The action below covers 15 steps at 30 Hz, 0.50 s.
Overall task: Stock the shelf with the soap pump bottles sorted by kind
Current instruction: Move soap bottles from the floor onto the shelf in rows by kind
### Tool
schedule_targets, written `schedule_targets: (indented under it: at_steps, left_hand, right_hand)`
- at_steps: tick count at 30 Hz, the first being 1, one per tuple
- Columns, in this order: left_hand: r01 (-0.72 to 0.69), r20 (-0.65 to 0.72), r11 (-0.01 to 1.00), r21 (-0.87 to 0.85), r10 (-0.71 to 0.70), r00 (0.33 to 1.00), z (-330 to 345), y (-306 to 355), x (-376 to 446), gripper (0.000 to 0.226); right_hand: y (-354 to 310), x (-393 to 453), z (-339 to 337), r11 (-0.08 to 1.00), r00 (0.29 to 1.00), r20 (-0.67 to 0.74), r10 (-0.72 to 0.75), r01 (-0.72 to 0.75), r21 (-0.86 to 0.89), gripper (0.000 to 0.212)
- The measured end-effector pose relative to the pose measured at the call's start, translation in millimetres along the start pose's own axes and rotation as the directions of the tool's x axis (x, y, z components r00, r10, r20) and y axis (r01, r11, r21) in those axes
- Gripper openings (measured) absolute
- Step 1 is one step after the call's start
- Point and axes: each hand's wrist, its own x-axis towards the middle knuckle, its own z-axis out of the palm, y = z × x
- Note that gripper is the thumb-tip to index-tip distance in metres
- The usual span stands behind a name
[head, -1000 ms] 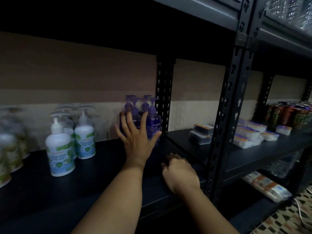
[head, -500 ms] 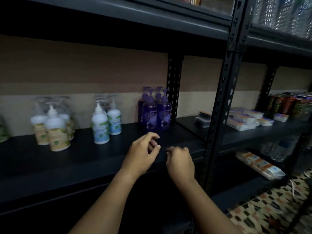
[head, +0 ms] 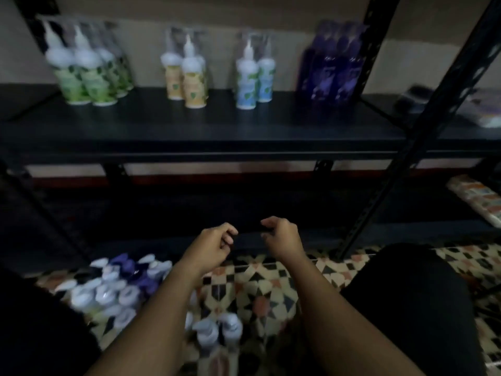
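Note:
On the black shelf (head: 217, 131) stand four groups of pump bottles: green-labelled ones (head: 86, 74) at the left, then yellow-labelled ones (head: 189, 77), blue-labelled ones (head: 252, 77), and purple bottles (head: 330, 69) by the upright. More pump bottles (head: 113, 289) are bunched on the floor at the lower left, with two more (head: 217, 332) between my forearms. My left hand (head: 211, 245) and my right hand (head: 282, 237) hang in front of the lower shelf, fingers loosely curled, holding nothing.
A perforated black upright (head: 423, 126) runs diagonally at the right. Packaged goods (head: 479, 199) lie on the lower shelf at the far right. The floor (head: 260, 283) is patterned tile. My dark-clad knee (head: 417, 308) fills the lower right.
The view has dropped from the shelf towards the floor. Both hands have pulled back from the shelf edge and lowered, and the left hand has left the purple bottles.

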Motion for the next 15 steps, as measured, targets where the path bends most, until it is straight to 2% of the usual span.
schedule_targets:
  at_steps: [3,5,7,10,12,13,15]
  left_hand:
    - [0.147,0.148,0.983,0.114,-0.163,0.975,16.7,-44.7,-30.5,0.048]
    - [0.186,0.239,0.947,0.263,-0.251,0.938,31.1,-72.7,-47.5,0.060]
    - [0.182,0.294,0.891,0.416,-0.321,0.900,40.6,-96.0,-60.1,0.063]
    - [0.130,0.358,0.859,0.494,-0.337,0.871,45.8,-118.4,-69.4,0.062]
    - [0.079,0.394,0.849,0.522,-0.323,0.860,48.4,-123.0,-70.9,0.062]
    - [0.060,0.396,0.845,0.531,-0.309,0.865,48.9,-120.3,-71.3,0.060]
    - [0.060,0.403,0.840,0.539,-0.320,0.858,54.7,-111.1,-70.2,0.063]
  right_hand:
    - [15.0,-10.9,41.9,0.993,0.979,0.177,0.097,-0.107,0.047,0.029]
    - [25.4,-14.9,68.2,0.988,0.949,0.279,0.147,-0.155,0.006,0.026]
    - [38.4,-14.5,93.6,0.976,0.909,0.357,0.214,-0.212,-0.047,0.025]
    - [54.6,-17.6,119.1,0.966,0.890,0.428,0.159,-0.051,-0.254,0.025]
    - [58.0,-27.1,128.4,0.967,0.842,0.499,0.206,-0.097,-0.236,0.026]
    - [62.5,-28.5,134.5,0.964,0.841,0.496,0.215,-0.103,-0.243,0.027]
    - [65.0,-37.5,140.9,0.948,0.812,0.549,0.200,-0.018,-0.319,0.025]
